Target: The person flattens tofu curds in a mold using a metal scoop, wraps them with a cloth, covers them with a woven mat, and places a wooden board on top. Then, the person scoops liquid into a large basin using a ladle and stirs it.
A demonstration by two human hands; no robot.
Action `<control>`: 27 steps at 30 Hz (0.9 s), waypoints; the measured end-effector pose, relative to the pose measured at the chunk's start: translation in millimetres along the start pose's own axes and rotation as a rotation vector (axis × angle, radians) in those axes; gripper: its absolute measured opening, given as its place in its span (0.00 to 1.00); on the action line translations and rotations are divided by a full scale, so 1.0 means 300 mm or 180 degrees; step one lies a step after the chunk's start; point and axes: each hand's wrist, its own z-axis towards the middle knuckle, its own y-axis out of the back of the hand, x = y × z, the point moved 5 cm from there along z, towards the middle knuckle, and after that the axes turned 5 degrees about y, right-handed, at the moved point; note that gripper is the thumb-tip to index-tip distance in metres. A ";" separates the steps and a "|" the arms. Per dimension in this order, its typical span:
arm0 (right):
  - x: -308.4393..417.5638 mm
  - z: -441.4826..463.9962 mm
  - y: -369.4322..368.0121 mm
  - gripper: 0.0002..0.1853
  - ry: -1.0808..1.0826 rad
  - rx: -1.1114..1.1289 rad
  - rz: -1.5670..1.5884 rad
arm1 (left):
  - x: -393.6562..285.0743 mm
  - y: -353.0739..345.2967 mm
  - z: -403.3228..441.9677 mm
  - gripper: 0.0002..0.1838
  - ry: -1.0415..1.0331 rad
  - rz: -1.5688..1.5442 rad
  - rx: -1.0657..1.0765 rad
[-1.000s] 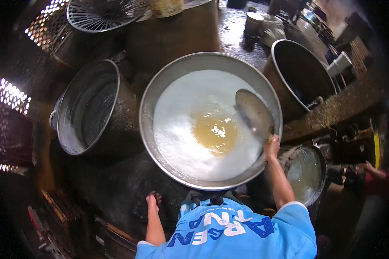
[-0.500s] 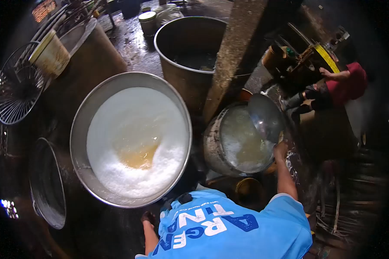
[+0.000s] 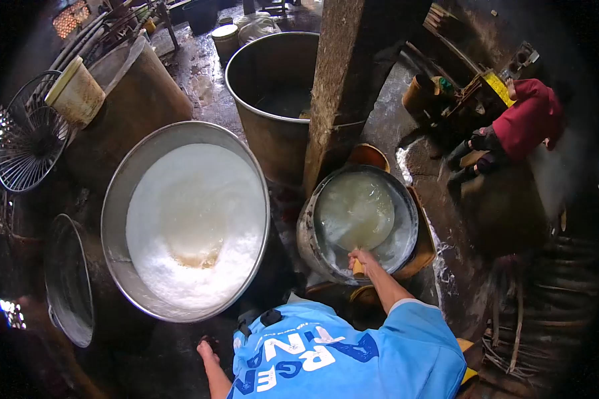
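My right hand (image 3: pixel 361 261) is closed on the yellowish handle of a large ladle (image 3: pixel 357 211). The ladle's round bowl lies inside a smaller pot (image 3: pixel 305 233) and is filled with cloudy, greenish liquid. To the left stands a wide metal pan (image 3: pixel 118 266) with white foam and a tan patch of liquid near its middle. My left hand (image 3: pixel 207 348) hangs low beside my blue shirt, below the wide pan. Its fingers are partly in shadow, loosely apart, with nothing seen in them.
A tall metal vat (image 3: pixel 273 143) stands behind the pots, beside a rough wooden post (image 3: pixel 331 86). An empty-looking basin (image 3: pixel 70 286) leans at the left, below a wire basket (image 3: pixel 26 149) and a bucket (image 3: pixel 78 96). Another person (image 3: pixel 529 120) in red bends at the right.
The ladle has moved from over the wide pan to the smaller pot, first tilted above it, now lowered in and full. The view has turned rightward, and the other person has bent over.
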 end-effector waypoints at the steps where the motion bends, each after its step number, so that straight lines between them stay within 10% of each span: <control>1: -0.006 -0.016 0.011 0.06 0.0010 0.0077 -0.0008 | 0.003 0.000 -0.002 0.12 -0.0068 -0.0211 0.0162; 14: 0.179 -0.422 0.038 0.05 -0.0238 -0.0114 -0.0605 | 0.293 0.145 0.023 0.09 0.0876 -0.0477 -0.0354; 19: 0.261 -0.592 -0.158 0.03 -0.0036 -0.0031 -0.1204 | 0.363 0.125 0.110 0.08 0.1288 -0.1081 0.0657; 27: 0.131 -0.614 -0.663 0.04 -0.0233 0.0522 -0.1762 | 0.134 0.236 0.168 0.05 0.1005 -0.1200 0.0171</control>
